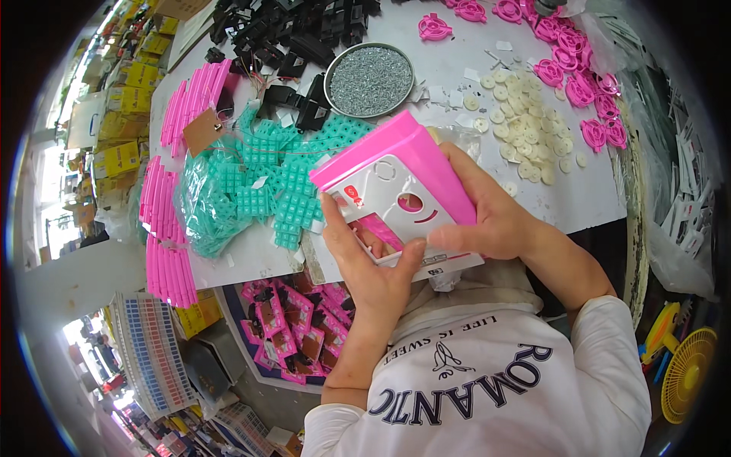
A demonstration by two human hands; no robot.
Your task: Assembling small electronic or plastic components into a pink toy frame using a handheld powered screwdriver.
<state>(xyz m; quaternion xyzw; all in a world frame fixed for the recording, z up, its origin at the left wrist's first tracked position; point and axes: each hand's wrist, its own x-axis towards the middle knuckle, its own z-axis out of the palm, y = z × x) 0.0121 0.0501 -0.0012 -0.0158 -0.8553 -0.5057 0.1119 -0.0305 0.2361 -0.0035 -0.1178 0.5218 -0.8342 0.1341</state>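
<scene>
Above the table's near edge I hold a pink plastic casing (430, 164) with a white front panel (373, 181), tilted toward me. The panel has a rectangular window and a round hole, and pink shows through both. My left hand (371, 268) grips its lower left side, with fingertips partly visible through the window. Around the right side wraps my right hand (487, 209), its thumb pressed on the panel's lower part. The casing hides the other right fingers in part. Left of it lie turquoise keypad sheets (293, 213), some in a clear bag (205, 202).
A round tray of small metal screws (371, 82) stands behind the casing. Cream discs (533, 129) and pink ring-shaped parts (567, 57) lie to the right. Black parts (304, 27) are heaped at the back, pink strips (160, 198) at left. Pink assemblies (293, 324) fill a bin below.
</scene>
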